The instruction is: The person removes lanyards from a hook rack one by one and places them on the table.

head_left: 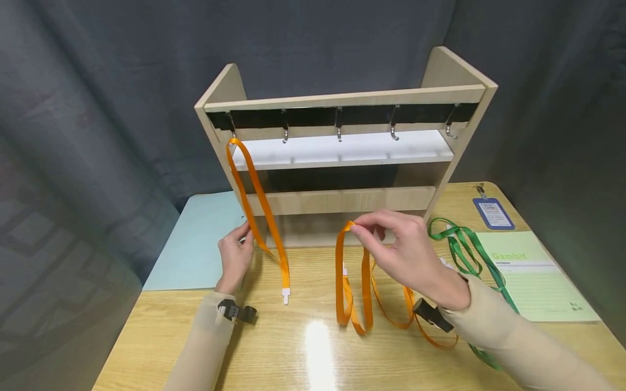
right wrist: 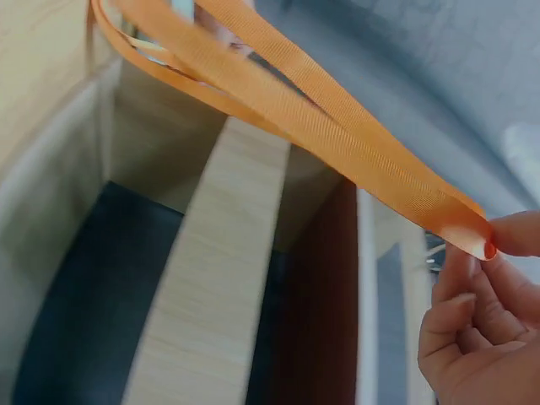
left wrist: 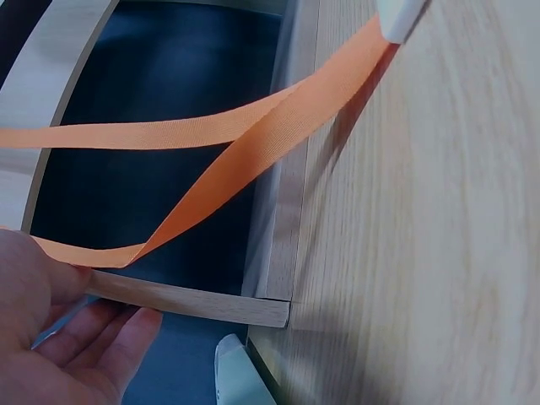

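Observation:
My right hand (head_left: 398,250) pinches an orange lanyard (head_left: 367,282) at a fold between thumb and fingertips, in front of the rack. Its two strands hang in loops toward the table; in the right wrist view the ribbon (right wrist: 354,152) stretches away from the fingertips. Another orange lanyard (head_left: 266,209) hangs from the leftmost hook (head_left: 232,130), its white clip (head_left: 286,295) at the bottom. My left hand (head_left: 236,255) grips the left side panel (left wrist: 194,299) of the wooden rack (head_left: 342,201), thumb and fingers on either side of its edge, beside the hanging lanyard.
Several more metal hooks (head_left: 339,130) line the rack's black strip. Right of it lie green lanyards (head_left: 471,250), a blue badge holder (head_left: 494,213) and a pale green notebook (head_left: 538,277). More orange ribbon (head_left: 391,320) lies near my right wrist. A light blue folder (head_left: 195,244) is at left.

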`<action>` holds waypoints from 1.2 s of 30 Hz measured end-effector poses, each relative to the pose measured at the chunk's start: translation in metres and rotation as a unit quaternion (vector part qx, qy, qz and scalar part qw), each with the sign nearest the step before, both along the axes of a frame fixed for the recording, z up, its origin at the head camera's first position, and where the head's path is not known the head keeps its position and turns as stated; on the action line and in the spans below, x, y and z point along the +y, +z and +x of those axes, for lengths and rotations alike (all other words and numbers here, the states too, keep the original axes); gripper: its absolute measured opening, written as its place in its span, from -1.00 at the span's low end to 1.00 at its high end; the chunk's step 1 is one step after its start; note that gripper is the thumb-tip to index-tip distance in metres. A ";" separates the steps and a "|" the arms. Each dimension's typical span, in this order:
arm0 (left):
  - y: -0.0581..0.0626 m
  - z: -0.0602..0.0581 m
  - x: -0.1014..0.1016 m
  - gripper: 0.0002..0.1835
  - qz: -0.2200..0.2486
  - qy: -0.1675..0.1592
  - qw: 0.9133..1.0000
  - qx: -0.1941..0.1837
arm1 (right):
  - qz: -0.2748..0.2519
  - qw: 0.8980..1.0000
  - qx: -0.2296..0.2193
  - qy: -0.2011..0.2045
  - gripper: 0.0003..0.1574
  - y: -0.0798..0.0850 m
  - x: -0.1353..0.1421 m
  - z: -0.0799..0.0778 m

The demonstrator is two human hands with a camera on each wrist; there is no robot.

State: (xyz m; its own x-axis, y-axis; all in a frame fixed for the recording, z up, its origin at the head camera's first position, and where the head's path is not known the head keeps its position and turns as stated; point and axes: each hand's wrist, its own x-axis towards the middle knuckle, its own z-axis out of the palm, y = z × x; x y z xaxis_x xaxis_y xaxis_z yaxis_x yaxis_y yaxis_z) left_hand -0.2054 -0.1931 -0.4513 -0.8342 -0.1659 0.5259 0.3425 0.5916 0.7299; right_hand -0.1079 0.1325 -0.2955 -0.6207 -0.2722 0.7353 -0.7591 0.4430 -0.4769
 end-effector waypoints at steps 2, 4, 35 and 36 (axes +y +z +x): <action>0.000 0.000 0.000 -0.73 0.003 0.000 1.000 0.002 | 0.003 1.000 -0.011 -0.010 -0.94 -0.007 0.000 -0.003; -0.001 0.000 0.000 -0.73 0.003 0.001 1.000 0.004 | 0.004 1.000 -0.023 -0.017 -0.94 -0.014 0.000 -0.006; -0.001 0.000 0.001 -0.73 0.006 0.001 1.000 -0.001 | 0.032 0.967 -0.214 -0.132 -0.95 -0.106 -0.002 -0.018; -0.001 0.000 0.001 -0.73 0.005 0.000 1.000 -0.002 | 0.034 0.965 -0.221 -0.137 -0.94 -0.110 -0.004 -0.019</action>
